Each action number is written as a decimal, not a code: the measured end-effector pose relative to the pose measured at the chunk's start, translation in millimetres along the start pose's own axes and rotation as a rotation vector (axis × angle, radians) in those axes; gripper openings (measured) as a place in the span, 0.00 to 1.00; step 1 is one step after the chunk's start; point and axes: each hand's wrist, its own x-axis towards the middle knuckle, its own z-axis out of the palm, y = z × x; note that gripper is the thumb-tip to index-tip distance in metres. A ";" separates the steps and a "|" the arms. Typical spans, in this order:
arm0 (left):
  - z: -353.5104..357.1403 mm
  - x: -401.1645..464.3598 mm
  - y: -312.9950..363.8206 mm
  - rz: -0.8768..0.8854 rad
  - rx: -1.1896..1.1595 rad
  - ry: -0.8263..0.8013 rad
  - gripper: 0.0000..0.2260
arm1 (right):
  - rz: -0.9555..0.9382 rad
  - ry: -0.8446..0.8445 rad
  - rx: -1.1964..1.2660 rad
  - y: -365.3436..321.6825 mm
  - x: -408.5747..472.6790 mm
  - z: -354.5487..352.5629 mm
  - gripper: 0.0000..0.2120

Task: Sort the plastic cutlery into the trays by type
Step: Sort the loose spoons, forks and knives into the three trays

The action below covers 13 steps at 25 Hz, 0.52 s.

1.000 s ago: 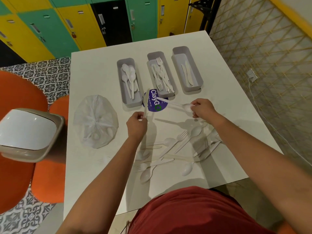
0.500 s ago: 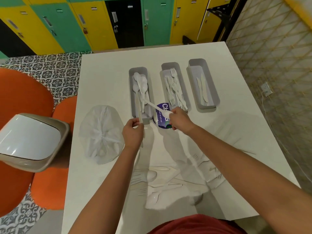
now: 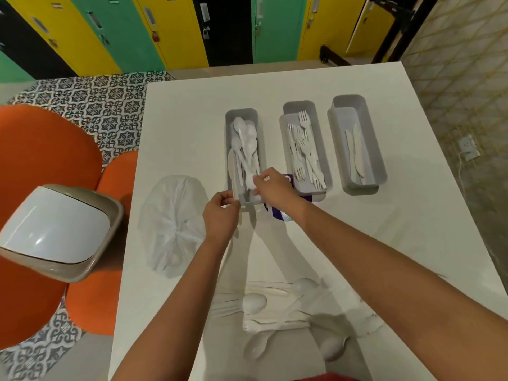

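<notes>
Main risk: the left hand [image 3: 221, 213] pinches a flat white utensil [image 3: 233, 174] by its near end, and its far end lies inside the spoon tray [image 3: 242, 112]; it looks like a knife rather than a spoon, though the blur keeps me from being sure, so letting go here could leave it in the wrong tray, since the knife tray [image 3: 349, 99] sits well off past the right hand. Second risk: the right hand [image 3: 272, 185] is over the near end of the same tray, pinching a white spoon [image 3: 250, 180] between thumb and fingertips just above the pile; a sloppy drop could leave the handle hanging over the tray's near wall or tip it out onto the table [image 3: 187, 111]. Both hands crowd the same end and could knock each other or shove the tray toward the purple sticker [image 3: 277, 214] just behind the right wrist. Grip state: both hands closed in light pinches, neither clenched hard, neither released. Fork tray [image 3: 299, 105] sits just beyond the right hand, untouched. Unsorted cutlery [image 3: 275, 306] lies back near the body, under both forearms, so plenty left. White plastic bag [image 3: 173, 224] just outside the left hand.
</notes>
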 end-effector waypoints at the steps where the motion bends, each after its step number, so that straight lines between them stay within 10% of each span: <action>1: 0.2 0.4 -0.1 0.003 0.005 -0.001 0.10 | -0.016 -0.031 -0.018 3.8 -2.7 -0.4 0.13; 7: 4.7 -2.1 9.4 0.058 0.048 -0.002 0.08 | -0.187 -0.027 -0.253 33.4 -30.2 -17.4 0.09; 13: 76.5 -23.6 42.5 0.138 0.135 -0.284 0.10 | 0.009 0.588 -0.550 128.8 -38.0 -99.2 0.11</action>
